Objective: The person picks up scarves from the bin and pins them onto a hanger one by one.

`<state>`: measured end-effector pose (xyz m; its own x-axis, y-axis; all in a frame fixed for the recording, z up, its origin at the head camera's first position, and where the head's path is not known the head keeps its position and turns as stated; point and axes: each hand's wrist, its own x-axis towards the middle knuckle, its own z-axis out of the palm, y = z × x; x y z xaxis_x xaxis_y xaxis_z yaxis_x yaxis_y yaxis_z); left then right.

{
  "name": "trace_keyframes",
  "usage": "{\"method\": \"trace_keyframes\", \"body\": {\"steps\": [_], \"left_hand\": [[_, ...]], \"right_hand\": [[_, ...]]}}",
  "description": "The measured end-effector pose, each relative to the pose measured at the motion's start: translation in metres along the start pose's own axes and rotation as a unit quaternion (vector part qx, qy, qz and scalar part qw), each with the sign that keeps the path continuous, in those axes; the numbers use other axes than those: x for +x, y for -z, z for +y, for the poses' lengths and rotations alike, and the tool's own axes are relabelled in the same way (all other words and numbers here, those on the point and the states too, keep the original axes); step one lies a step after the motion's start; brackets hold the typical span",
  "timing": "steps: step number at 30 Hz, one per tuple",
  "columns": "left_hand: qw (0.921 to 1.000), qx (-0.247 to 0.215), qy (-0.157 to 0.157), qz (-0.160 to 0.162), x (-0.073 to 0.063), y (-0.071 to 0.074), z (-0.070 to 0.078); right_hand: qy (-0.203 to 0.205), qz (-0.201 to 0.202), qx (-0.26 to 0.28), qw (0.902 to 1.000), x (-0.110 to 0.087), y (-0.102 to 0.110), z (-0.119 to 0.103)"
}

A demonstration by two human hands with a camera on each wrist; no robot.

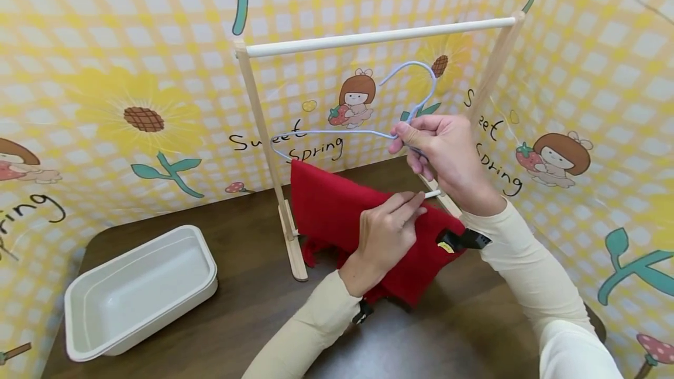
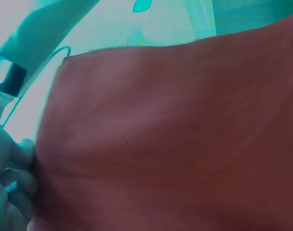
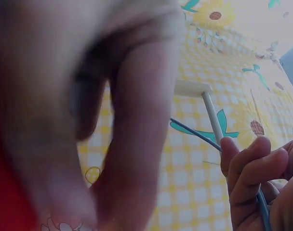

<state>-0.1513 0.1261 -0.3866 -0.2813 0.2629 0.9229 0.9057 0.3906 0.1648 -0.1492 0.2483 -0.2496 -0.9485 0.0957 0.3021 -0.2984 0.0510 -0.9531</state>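
In the head view's middle, the right hand (image 1: 442,157) pinches a pale wire hanger (image 1: 337,131) just under its hook (image 1: 434,82); one shoulder stretches leftward, its tip meeting a folded red cloth (image 1: 329,206). The cloth's upper edge slopes down toward the right, and the left hand (image 1: 387,233), nearer it, grips that edge. The hook appears below the rack's (image 1: 260,116) white top bar (image 1: 379,38), apart from it. A brown table (image 1: 253,309) carries the rack and, at left, a pale tub (image 1: 71,320); yellow checked fabric (image 1: 121,45) surrounds them. The left wrist view is mostly cloth, with fingers against its side. The right wrist view shows large blurred fingers, and beyond them a hand curled round the wire.
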Motion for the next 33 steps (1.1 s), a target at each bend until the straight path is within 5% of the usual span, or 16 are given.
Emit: {"method": "trace_keyframes", "body": {"steps": [3, 6, 10, 12, 16, 22, 26, 29, 33], "left_hand": [[0.9997, -0.022, 0.006, -0.011, -0.010, 0.016, -0.002], [0.9988, -0.037, 0.026, -0.019, -0.036, 0.038, -0.011], [0.9900, -0.005, 0.105, -0.094, -0.080, 0.065, -0.033], [0.9751, 0.009, 0.154, -0.160, -0.100, 0.076, -0.042], [0.9333, 0.025, 0.217, -0.285, -0.129, 0.087, -0.053], [0.8943, 0.031, 0.232, -0.381, -0.150, 0.084, -0.050], [0.8773, -0.034, 0.234, -0.418, -0.154, 0.074, -0.039], [0.8725, -0.065, 0.234, -0.424, -0.155, 0.063, -0.030], [0.8784, -0.072, 0.205, -0.426, -0.155, 0.050, -0.018]], "right_hand": [[0.003, 0.009, -0.004, 1.0000, 0.001, 0.002, 0.000], [0.000, 0.014, -0.004, 0.9999, 0.001, 0.004, 0.000], [0.012, 0.008, -0.001, 0.9999, 0.004, 0.006, -0.007], [0.021, 0.002, 0.004, 0.9998, 0.006, 0.006, -0.012], [0.034, -0.005, 0.019, 0.9992, 0.010, 0.006, -0.020], [0.046, -0.002, 0.052, 0.9976, 0.013, 0.008, -0.029], [0.056, 0.008, 0.076, 0.9955, 0.016, 0.012, -0.036], [0.063, 0.015, 0.088, 0.9940, 0.018, 0.013, -0.041], [0.065, 0.019, 0.100, 0.9927, 0.020, 0.013, -0.046]]}}
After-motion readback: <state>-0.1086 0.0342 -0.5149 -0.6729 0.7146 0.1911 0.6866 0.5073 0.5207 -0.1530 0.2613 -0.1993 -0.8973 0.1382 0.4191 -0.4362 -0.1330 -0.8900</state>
